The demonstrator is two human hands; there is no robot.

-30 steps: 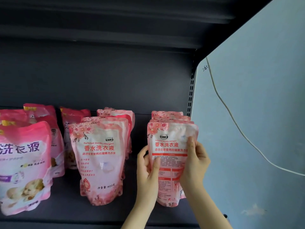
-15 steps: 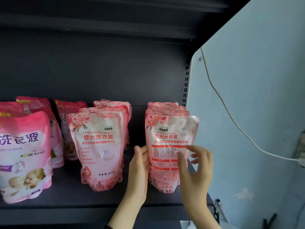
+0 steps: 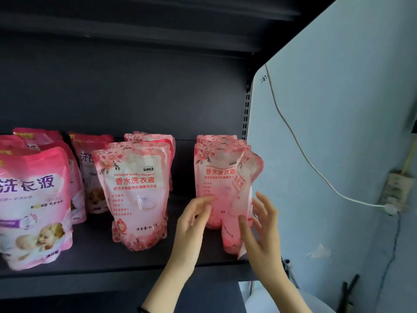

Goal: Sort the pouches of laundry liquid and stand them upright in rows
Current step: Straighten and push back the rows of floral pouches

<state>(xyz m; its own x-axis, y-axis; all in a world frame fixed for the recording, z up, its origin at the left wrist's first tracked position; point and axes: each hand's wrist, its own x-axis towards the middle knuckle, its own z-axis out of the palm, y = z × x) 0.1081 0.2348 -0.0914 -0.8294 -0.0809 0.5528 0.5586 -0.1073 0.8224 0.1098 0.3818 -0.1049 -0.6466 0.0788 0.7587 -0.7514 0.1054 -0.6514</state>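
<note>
Since half a second ago the front pale pink floral plastic pouch of laundry liquid (image 3: 239,195) in the right-hand row has twisted and tipped. Its top now leans right toward the pale blue wall panel (image 3: 338,132), and its base sits on the dark grey metal shelf (image 3: 90,260) near the front edge. Both hands have let go. The left hand (image 3: 191,224) is released, fingers relaxed and spread, tips at the lower face of the matching upright pouch (image 3: 214,175) just behind. The right hand (image 3: 262,227) is spread wide too, thumb in front of the leaning pouch and fingers beside its right edge; blur hides whether it touches. A second row of matching pouches (image 3: 135,195) stands upright to the left, with deeper pink pouches with a baby print (image 3: 33,199) beyond.
</note>
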